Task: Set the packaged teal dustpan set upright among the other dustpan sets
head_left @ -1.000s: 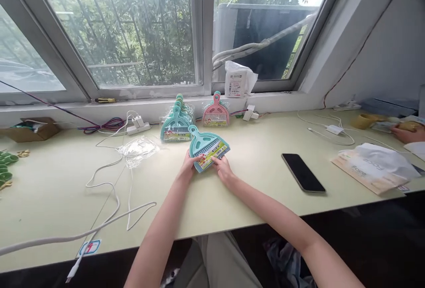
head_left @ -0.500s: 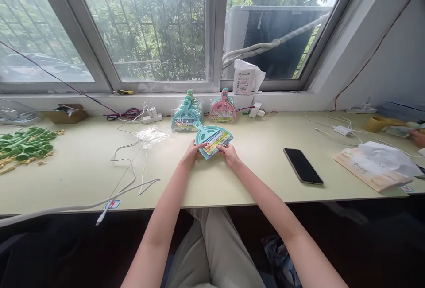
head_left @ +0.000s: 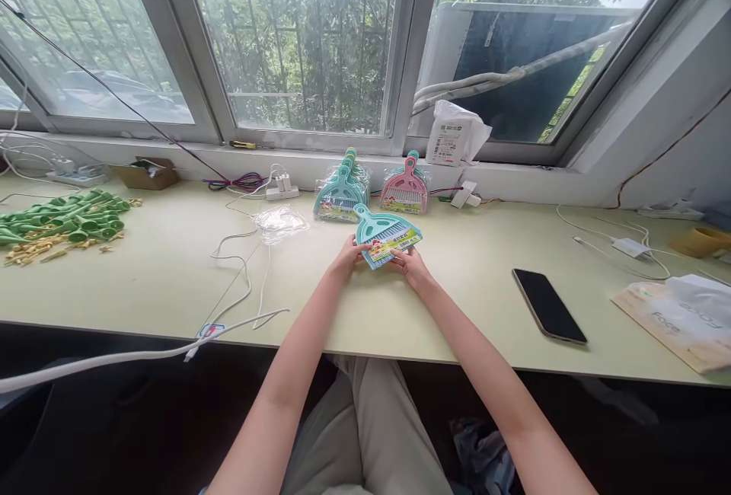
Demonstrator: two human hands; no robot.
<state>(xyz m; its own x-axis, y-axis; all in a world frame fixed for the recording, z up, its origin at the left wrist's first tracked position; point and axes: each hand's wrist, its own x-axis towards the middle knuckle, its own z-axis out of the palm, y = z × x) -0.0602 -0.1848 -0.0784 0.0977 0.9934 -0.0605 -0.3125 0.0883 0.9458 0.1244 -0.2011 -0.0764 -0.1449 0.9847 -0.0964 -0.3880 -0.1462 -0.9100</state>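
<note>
A teal mini dustpan and brush set (head_left: 384, 228) with a printed label is held tilted above the table, its handle pointing to the back left. My left hand (head_left: 348, 254) grips its left edge, thumb on the front. Its lower right edge is pinched by my right hand (head_left: 412, 264), with fingers over the label. Behind it, wrapped teal dustpan sets (head_left: 341, 194) stand in a row by the wall. To their right are pink wrapped dustpan sets (head_left: 406, 189), with a teal one behind. Crumpled clear plastic bags (head_left: 279, 222) lie to the left.
Green plastic parts (head_left: 85, 225) with yellowish bits lie in a pile at far left. White cables (head_left: 245, 282) cross the left side. A phone (head_left: 548, 304) and a tissue pack (head_left: 674, 320) lie on the right. A screwdriver (head_left: 243, 145) rests on the sill.
The camera view has turned, so the whole scene sits differently in the picture. Both hands keep hold of the teal dustpan set, whose tilt looks about the same.
</note>
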